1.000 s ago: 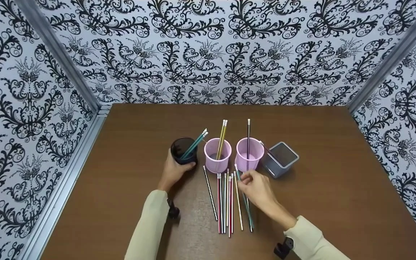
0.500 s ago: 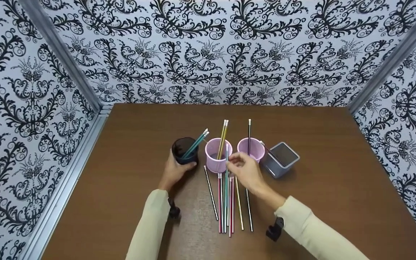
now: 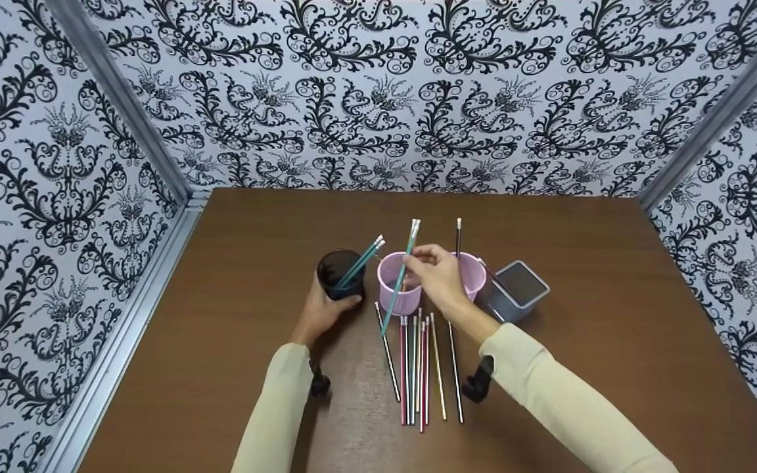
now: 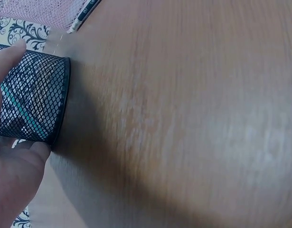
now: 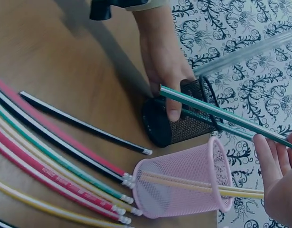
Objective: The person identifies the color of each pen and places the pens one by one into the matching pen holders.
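The left hand [image 3: 322, 312] grips a black mesh cup [image 4: 34, 95] with green pencils [image 3: 357, 264] leaning in it; its fingers and thumb curl round the wall. Pinched in the right hand [image 3: 441, 279] is a green striped pencil [image 5: 221, 115], held tilted over the left pink mesh cup [image 3: 399, 302], its lower end free above the table. That pink cup holds yellow pencils [image 5: 198, 186], mostly hidden behind the right hand in the head view.
Several loose striped pencils [image 3: 403, 374] lie in front of the cups. A second pink cup [image 3: 476, 276] holds a dark pencil [image 3: 458, 236]. Right of it stands a grey square mesh holder [image 3: 513, 309] with a pencil leaning in it. Patterned walls [image 3: 365, 98] border the table [image 3: 221, 263].
The right hand has moved left and away from the wearer, lifting the green pencil from among the loose ones to over the left pink cup. The left hand keeps its grip on the black cup.
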`<state>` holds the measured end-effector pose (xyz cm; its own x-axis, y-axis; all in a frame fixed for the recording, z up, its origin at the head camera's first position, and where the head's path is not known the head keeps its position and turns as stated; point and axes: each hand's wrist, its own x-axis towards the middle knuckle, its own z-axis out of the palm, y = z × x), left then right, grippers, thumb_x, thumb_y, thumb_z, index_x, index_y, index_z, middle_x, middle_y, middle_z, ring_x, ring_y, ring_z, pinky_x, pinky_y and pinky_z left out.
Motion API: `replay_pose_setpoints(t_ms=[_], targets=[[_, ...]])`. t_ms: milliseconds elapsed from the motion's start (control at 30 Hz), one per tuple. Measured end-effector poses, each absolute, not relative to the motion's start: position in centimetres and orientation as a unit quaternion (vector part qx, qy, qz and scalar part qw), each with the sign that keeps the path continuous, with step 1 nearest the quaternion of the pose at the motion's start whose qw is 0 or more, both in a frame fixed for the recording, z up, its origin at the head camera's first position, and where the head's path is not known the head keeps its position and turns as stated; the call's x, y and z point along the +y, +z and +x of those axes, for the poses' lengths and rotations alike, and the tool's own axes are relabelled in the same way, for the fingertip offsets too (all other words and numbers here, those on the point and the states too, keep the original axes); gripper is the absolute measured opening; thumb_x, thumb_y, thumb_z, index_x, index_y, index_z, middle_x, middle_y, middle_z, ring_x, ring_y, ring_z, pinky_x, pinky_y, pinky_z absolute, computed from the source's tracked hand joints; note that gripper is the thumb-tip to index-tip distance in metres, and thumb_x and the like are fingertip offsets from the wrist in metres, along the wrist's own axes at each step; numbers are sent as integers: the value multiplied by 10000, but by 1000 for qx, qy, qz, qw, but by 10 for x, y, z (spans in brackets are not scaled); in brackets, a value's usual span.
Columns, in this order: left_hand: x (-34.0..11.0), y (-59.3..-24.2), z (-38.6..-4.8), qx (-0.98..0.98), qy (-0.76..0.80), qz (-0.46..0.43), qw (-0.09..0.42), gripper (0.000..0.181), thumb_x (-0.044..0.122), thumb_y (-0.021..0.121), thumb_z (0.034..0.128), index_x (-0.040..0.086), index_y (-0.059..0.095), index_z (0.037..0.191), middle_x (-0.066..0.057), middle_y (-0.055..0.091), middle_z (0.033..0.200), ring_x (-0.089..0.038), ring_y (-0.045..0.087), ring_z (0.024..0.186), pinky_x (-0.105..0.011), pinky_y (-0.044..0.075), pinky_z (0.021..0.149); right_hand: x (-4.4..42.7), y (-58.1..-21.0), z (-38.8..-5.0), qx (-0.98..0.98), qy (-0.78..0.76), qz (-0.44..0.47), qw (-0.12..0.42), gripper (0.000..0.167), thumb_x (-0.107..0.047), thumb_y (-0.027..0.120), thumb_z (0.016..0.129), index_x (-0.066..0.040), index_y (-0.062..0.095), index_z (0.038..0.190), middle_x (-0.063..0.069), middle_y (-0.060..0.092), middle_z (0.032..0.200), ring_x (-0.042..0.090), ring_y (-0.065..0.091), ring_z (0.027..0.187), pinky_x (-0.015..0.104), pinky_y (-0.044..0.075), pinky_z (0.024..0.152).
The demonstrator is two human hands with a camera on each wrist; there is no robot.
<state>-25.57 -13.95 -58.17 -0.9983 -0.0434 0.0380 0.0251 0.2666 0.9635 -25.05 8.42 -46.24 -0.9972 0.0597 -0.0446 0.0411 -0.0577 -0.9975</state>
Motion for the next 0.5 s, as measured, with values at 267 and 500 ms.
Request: replay_pose_setpoints(t_ms=[267,500], targets=[[-140,-584,-258,-791,-610,-4,39,987,100,851,769,81,241,1545,-177,412,1546,-326,368,1463,-502,248,1236,72,-451,-262,-649,758,-52,23,173,29,662,899,81,611,1056,40,654,857,114,672,718,272,614,703],[-139,-583,-257,-796,-604,1,39,1020,128,864,763,69,222,1554,-177,401,1558,-311,366,1466,-478,252,1239,65,-454,-265,-625,776,-71,47,174,45,658,902,94,598,1058,22,600,825,127,652,767,252,610,740]])
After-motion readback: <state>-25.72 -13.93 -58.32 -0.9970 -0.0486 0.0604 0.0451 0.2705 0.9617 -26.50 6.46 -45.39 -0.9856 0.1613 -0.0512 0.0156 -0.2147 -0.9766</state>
